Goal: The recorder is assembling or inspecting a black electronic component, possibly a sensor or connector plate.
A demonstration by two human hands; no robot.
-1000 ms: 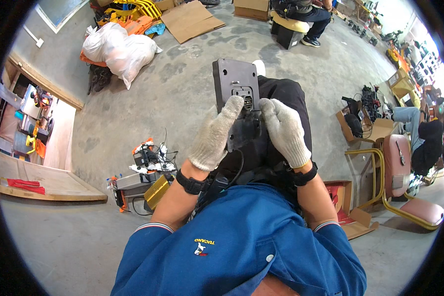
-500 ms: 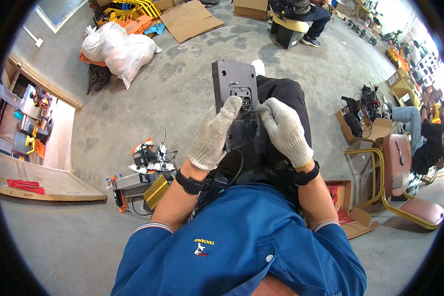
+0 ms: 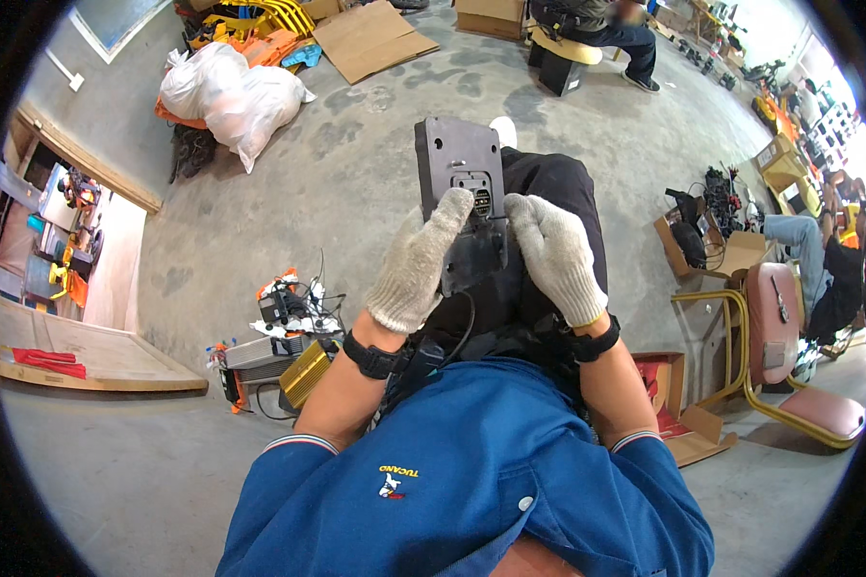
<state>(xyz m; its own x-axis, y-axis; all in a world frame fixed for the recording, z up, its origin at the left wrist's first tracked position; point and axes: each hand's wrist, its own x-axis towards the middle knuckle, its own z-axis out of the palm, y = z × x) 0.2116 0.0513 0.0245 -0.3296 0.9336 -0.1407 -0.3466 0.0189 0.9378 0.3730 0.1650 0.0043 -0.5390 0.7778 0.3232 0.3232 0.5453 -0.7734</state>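
Above my lap I hold a flat, dark grey plastic unit (image 3: 445, 144) with screw holes and a round multi-pin socket. My left hand (image 3: 419, 255), in an off-white knitted glove, is closed on the unit's left edge. Its thumb lies across the face beside the socket, while the other fingers are hidden behind. My right hand (image 3: 555, 255), gloved the same way, has its fingers pinched together at the right edge, next to the socket. From the unit's lower end a black cable (image 3: 471, 322) hangs toward my waist.
Metal-finned boxes and wiring (image 3: 279, 361) lie on the floor to the left. Beyond them are white bags (image 3: 236, 101) and flattened cardboard (image 3: 370, 40). A pink chair (image 3: 775, 327) and open cartons (image 3: 678, 433) stand at right. Another person (image 3: 616, 38) sits at the far side.
My right hand has shifted slightly, its fingertips now closer against the unit's right edge. The left hand and unit have barely moved. The far person's leg has moved right.
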